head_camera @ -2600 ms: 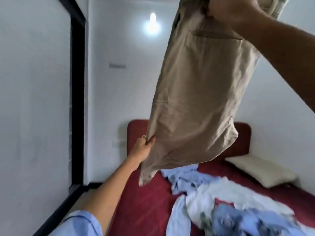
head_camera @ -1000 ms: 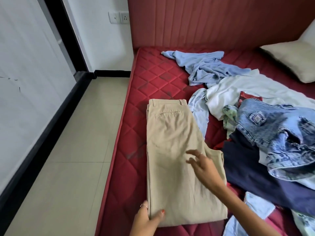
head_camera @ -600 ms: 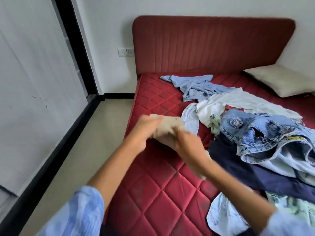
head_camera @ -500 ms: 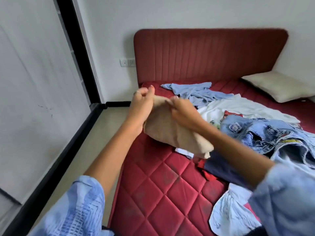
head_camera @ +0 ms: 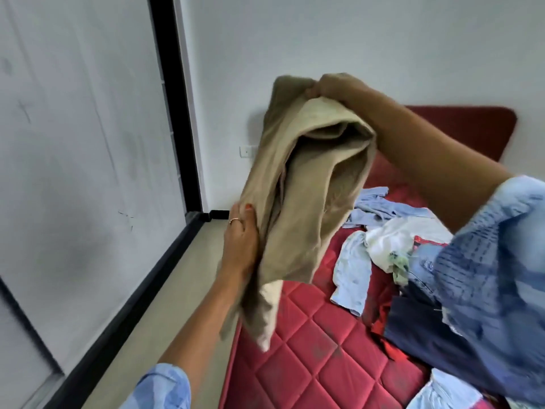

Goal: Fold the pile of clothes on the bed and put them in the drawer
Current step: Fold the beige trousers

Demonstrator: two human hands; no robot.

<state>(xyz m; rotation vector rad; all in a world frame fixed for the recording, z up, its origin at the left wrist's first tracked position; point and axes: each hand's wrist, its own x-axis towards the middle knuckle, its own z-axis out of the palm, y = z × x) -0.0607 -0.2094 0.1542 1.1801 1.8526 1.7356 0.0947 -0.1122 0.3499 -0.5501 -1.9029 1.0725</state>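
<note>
— What had just changed over by the bed (head_camera: 309, 349)?

— A moment before, the khaki trousers (head_camera: 300, 184) had lain flat on the mattress, near its floor-side edge, and both hands were doubling them over. By this point the bundle had come right up off the bed and hung in the air above that same edge, folded but loose, its layers gaping and one end dangling towards the mattress.

— So was the fold finished?

— I judged it mostly done, though slack. Lifting it looked to me like the start of carrying it to the drawer, which I couldn't see from there. The pile of clothes (head_camera: 398, 246) lay unfolded on the bed, beyond the trousers, so most of the task remained.

— And the grip?

— The right hand (head_camera: 336, 87) was clamped on the top of the bundle, fingers curled over the bunched cloth. The left hand (head_camera: 240, 240) held the lower part from the floor side, thumb on the outside; its fingers were hidden behind the fabric, seemingly wrapped round it.

— Anything risky?

— Those open layers could have slipped apart.
</note>
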